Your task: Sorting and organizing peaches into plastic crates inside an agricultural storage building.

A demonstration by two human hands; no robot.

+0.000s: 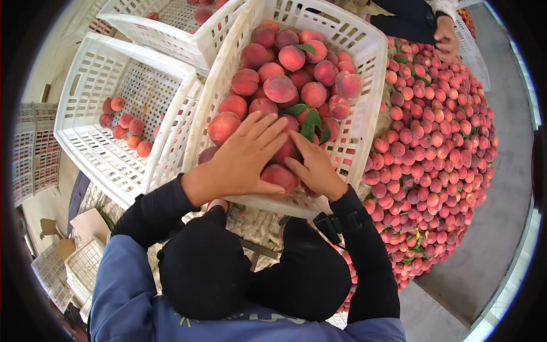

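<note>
Head view: two bare hands on a crateful of peaches

From where I stand, the left hand (239, 157) lies nearly flat, thumb spread, over round red peaches (279, 88) in a white perforated plastic crate (377, 74). The right hand (317, 168) curves beside it, thumb and fingers parted; I cannot tell whether it grips one. This crate looks mostly filled; a white slotted plastic side crate (142, 53) holds few, and a broad red heap (433, 148) lies uncrated.

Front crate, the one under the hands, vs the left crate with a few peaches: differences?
Front crate holds a large heap of peaches; left crate only a few.
Front crate has green leaves among its fruit; left crate shows none.
Shared: both white, with perforated walls.
</note>
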